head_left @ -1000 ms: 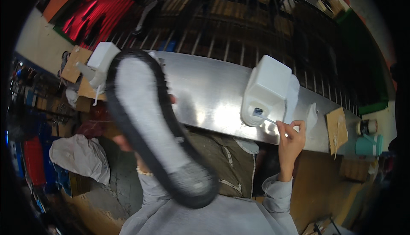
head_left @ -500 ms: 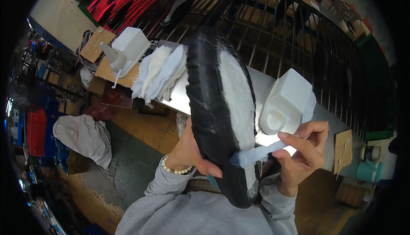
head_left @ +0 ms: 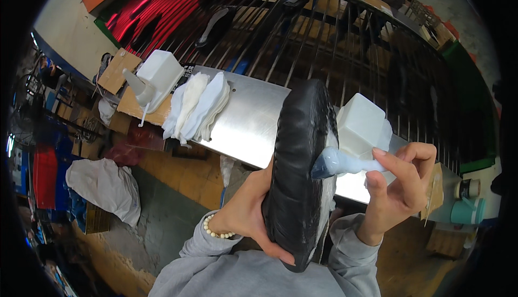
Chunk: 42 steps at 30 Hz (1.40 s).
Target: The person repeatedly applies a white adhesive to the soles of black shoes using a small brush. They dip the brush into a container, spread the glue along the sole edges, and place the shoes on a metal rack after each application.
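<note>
My left hand point(head_left: 245, 205), with a beaded bracelet at its wrist, grips a black leather shoe upper point(head_left: 297, 173) by its lower left side. The shoe's wrinkled black side faces me, and only a strip of its whitish underside shows along the right edge. Between thumb and fingers my right hand point(head_left: 402, 183) pinches the pale handle of a brush point(head_left: 340, 163). The brush's dark bristles touch or come very near the shoe's right edge. Just behind the brush stands a white plastic container point(head_left: 361, 121), partly hidden by it.
A metal table point(head_left: 248, 116) spans the middle, with a stack of white cloth-like pieces point(head_left: 197, 105) and another white container point(head_left: 160, 73) at left. Beyond runs a rack of metal bars point(head_left: 270, 43) bearing dark shoes. A teal mug point(head_left: 467, 210) sits far right.
The shoe has turned, so its whitish underside is mostly hidden, and it has moved right and nearer to me. The brush has moved up and right along its edge.
</note>
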{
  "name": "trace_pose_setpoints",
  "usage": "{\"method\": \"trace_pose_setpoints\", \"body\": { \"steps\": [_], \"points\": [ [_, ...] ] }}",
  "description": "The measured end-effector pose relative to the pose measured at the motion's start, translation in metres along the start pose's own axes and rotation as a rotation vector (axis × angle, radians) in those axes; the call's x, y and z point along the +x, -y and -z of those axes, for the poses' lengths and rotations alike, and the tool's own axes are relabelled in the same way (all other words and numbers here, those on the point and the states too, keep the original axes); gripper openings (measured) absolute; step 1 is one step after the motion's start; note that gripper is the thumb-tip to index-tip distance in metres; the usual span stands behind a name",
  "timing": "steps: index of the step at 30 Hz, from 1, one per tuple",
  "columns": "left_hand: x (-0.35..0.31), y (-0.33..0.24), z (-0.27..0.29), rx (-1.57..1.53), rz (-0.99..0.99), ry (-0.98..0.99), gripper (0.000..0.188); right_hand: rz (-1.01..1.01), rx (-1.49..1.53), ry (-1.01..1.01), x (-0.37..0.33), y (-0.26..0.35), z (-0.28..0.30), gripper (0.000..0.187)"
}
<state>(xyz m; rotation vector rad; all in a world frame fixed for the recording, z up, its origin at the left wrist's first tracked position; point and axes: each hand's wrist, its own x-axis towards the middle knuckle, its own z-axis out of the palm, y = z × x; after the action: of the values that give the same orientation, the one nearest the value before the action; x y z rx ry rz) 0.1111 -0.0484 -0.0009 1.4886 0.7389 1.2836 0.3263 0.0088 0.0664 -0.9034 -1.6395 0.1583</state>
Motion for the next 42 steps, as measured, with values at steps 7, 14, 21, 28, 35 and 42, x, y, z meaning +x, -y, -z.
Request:
{"method": "trace_pose_setpoints", "body": {
  "steps": [7,14,21,28,35,42],
  "points": [
    [0.007,-0.009,0.001,0.186,-0.173,0.083,0.128,0.018,-0.046,-0.031,0.013,-0.001,0.005,0.042],
    [0.008,-0.016,-0.004,0.185,-0.191,0.110,0.124,-0.020,-0.026,-0.086,0.019,-0.013,0.005,0.039],
    [0.010,-0.016,-0.003,0.094,-0.181,0.128,0.136,0.021,0.225,0.053,0.008,-0.028,0.009,0.051],
    [0.005,-0.013,-0.005,0.082,-0.145,0.082,0.152,0.121,0.255,0.118,0.005,-0.031,0.012,0.052],
    [0.004,-0.004,-0.006,-0.018,-0.136,0.043,0.163,0.231,0.279,0.203,0.012,-0.036,0.013,0.056],
    [0.006,-0.005,-0.006,-0.112,-0.103,0.027,0.166,0.329,0.265,0.293,0.019,-0.042,0.021,0.058]
  ]
}}
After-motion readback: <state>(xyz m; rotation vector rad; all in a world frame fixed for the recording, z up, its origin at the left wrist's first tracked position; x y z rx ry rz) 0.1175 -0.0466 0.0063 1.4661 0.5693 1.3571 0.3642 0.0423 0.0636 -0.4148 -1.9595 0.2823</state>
